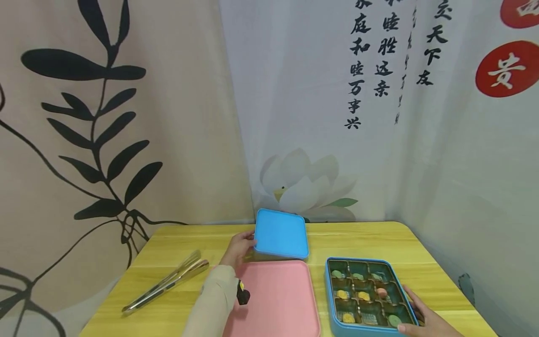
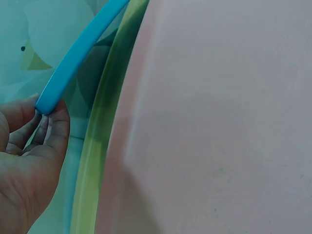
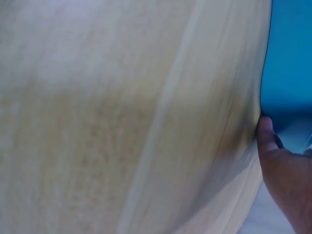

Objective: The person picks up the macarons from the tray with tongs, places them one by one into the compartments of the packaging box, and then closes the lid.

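At the back of the table, my left hand (image 1: 239, 248) pinches the left edge of a flat, light blue lid (image 1: 281, 233). The left wrist view shows thumb and fingers on the rim of this lid (image 2: 73, 58). A blue box (image 1: 370, 330) stands at the right, with a dark divided insert holding small green, yellow and pink pieces (image 1: 363, 296) in its compartments. My right hand (image 1: 427, 316) grips the box's near right corner, thumb at the front and fingers along the side. In the right wrist view a finger touches the blue wall (image 3: 292, 63); the other fingers are mostly hidden.
A pink tray (image 1: 275, 299) lies in the middle, left of the box and partly under my left forearm. Metal tongs (image 1: 168, 281) rest on the left of the yellow wood-grain table (image 1: 358, 236). A printed curtain (image 1: 189, 117) hangs behind the table.
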`<state>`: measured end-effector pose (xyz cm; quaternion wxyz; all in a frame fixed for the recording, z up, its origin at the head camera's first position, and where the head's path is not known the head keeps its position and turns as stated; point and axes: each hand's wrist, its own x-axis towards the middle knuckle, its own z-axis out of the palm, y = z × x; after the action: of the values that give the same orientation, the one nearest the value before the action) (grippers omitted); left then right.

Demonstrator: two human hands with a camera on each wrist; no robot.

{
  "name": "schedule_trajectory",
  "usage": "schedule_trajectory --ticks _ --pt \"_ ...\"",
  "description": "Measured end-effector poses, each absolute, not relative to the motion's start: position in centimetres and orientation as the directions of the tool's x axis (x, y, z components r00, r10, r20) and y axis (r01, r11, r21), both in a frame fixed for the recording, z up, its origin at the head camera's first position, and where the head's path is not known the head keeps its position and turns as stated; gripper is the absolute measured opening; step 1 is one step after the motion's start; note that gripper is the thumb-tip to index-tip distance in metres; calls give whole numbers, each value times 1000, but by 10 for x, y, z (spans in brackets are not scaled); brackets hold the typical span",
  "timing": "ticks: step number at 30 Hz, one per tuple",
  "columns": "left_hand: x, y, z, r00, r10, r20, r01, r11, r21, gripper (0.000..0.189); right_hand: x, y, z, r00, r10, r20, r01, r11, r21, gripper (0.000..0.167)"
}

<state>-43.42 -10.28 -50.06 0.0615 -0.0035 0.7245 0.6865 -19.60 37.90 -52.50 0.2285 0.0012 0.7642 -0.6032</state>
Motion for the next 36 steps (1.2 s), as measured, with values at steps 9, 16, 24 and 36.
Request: schedule_trajectory --ticks 9,16,24,36 --pt "-430 -103 -491 -993 103 -51 -52 0 999 44 -200 380 -504 -925 -136 -356 279 395 -875 92" --pt "-422 -103 -480 -991 126 -39 -39 -2 999 45 -215 383 -473 -957 -99 -274 179 541 -822 92" --pt "-415 -103 -471 -990 137 -34 -41 -52 998 46 -241 357 -443 -985 -90 -146 61 611 -789 97" --pt "-403 -89 -459 -983 182 1 -17 -100 995 46 -288 297 -425 -989 -140 -37 -48 557 -829 97"
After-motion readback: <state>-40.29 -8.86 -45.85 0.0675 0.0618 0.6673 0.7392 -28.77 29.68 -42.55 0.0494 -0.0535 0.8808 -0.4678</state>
